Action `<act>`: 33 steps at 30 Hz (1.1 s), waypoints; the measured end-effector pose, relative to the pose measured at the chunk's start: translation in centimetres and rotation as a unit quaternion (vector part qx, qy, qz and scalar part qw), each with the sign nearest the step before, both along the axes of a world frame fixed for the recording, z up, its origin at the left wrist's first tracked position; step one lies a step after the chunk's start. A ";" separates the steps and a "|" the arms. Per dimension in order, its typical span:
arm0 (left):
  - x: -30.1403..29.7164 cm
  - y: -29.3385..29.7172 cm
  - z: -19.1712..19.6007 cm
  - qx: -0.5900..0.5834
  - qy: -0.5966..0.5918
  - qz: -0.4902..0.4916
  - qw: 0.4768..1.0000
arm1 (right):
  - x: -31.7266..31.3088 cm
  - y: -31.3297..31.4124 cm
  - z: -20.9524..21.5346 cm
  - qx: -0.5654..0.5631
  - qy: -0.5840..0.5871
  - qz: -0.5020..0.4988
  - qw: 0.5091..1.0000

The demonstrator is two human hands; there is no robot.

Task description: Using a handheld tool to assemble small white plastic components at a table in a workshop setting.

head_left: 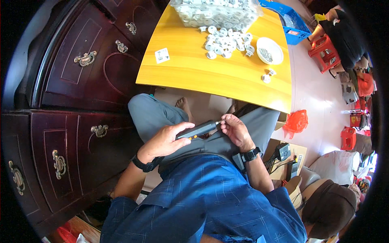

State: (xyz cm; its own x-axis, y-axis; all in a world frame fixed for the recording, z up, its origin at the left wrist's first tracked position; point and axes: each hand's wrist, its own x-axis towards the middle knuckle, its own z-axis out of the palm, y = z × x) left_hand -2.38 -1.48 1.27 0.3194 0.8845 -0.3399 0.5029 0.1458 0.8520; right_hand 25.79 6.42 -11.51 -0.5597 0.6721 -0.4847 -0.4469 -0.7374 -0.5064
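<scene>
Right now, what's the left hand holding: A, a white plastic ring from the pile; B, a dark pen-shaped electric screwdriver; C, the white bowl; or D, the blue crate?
B: the left hand is wrapped around the dark electric screwdriver over the lap, while the right hand pinches at its tip.

The left hand [164, 141] wraps around a dark grey electric screwdriver [197, 130] held over the lap, its tip pointing right. The right hand [236, 130] pinches at that tip with its fingertips. Both wrists wear black bands. Ahead stands a yellow bench [194, 69] carrying a loose pile of white plastic rings [227, 42], a clear bag [214, 12] filled with more of them, a white bowl [270, 50] of small dark parts and a small white card [162, 55]. A dark wooden cabinet [81, 101] with brass handles fills the left side.
</scene>
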 end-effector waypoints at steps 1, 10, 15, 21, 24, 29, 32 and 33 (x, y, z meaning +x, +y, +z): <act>0.0 -0.1 0.0 -0.005 0.006 0.001 1.000 | -0.1 0.0 0.0 0.001 0.000 0.001 1.000; -0.7 -1.3 0.2 -0.022 0.004 0.008 1.000 | -0.6 -0.4 -0.3 0.049 -0.087 0.014 0.995; -1.3 -2.7 -1.0 -0.020 -0.038 0.030 0.999 | -0.8 -0.5 -0.1 0.061 -0.098 0.000 0.993; -0.9 -3.6 -2.4 -0.009 -0.075 0.043 0.996 | -1.7 -0.4 1.1 0.056 -0.082 0.013 0.995; -0.8 -3.7 -2.6 -0.001 -0.077 0.045 0.996 | -2.0 -0.5 1.2 0.065 -0.088 0.017 0.994; -0.9 -4.0 -2.5 0.008 -0.077 0.064 0.995 | -1.5 -0.2 1.0 0.070 -0.104 -0.009 0.992; -0.9 -4.3 -2.9 0.016 -0.096 0.094 0.991 | -1.6 -0.1 1.4 0.071 -0.095 -0.007 0.993; -0.8 -4.3 -3.1 0.000 -0.113 0.105 0.988 | -1.6 0.0 1.5 0.072 -0.088 -0.004 0.993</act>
